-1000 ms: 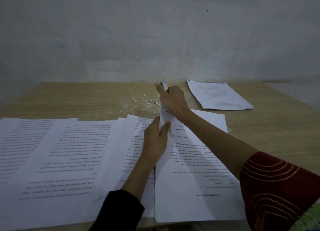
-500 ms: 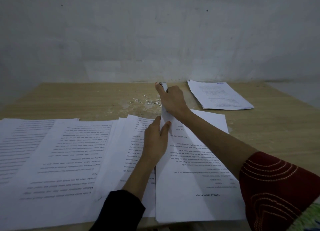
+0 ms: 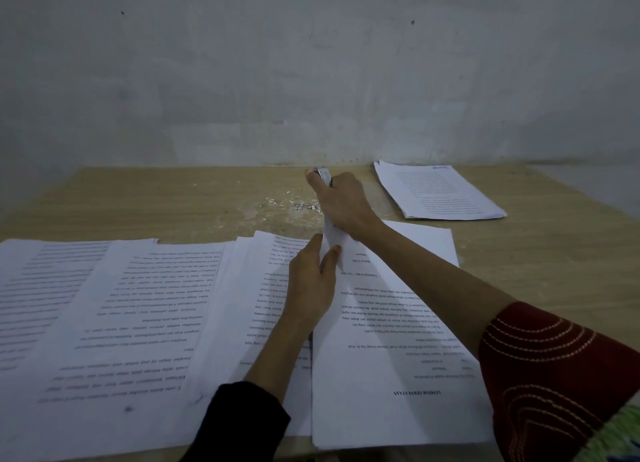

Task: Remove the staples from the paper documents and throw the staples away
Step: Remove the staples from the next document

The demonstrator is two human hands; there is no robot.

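Now my right hand (image 3: pixel 343 202) grips a metal tool (image 3: pixel 324 176) at the lifted corner of the document (image 3: pixel 388 340). My left hand (image 3: pixel 310 285), just nearer, pinches that corner, I think to keep it taut. Loose staples (image 3: pixel 298 204) lie left of the tool.

Right hand (image 3: pixel 343 202) clenched ahead, left hand (image 3: pixel 310 283) pinching behind.

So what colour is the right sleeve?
The right sleeve is dark red with pale stitched arcs; head view.

Single head-worn view faces forward and down, close over the table (image 3: pixel 138 202); wall (image 3: pixel 311 63) behind.
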